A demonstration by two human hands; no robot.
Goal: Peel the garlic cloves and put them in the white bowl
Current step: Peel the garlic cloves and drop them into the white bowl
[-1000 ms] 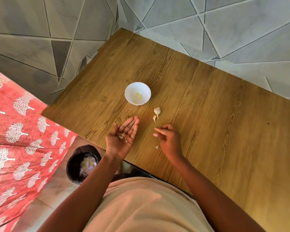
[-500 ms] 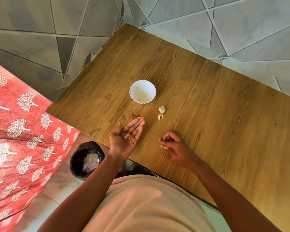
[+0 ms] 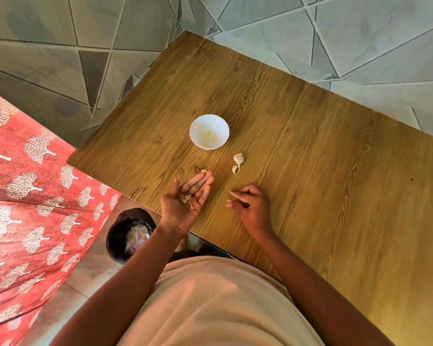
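The white bowl stands on the wooden table with a few peeled yellowish cloves inside. Two unpeeled garlic cloves lie just right of and nearer than the bowl. My left hand lies palm up and flat at the table's near edge, with bits of garlic skin on the palm. My right hand is beside it with curled fingers, pinching a small scrap of skin at its fingertips. A tiny brown scrap lies by my left fingertips.
A black bin holding pale peelings stands on the floor below the table's near edge, under my left forearm. A red cloth with white tree prints lies to the left. Grey tiled floor surrounds the table.
My right hand drew back toward the table's near edge and picked a small scrap of skin off the table. My left hand stayed palm up with the skins.
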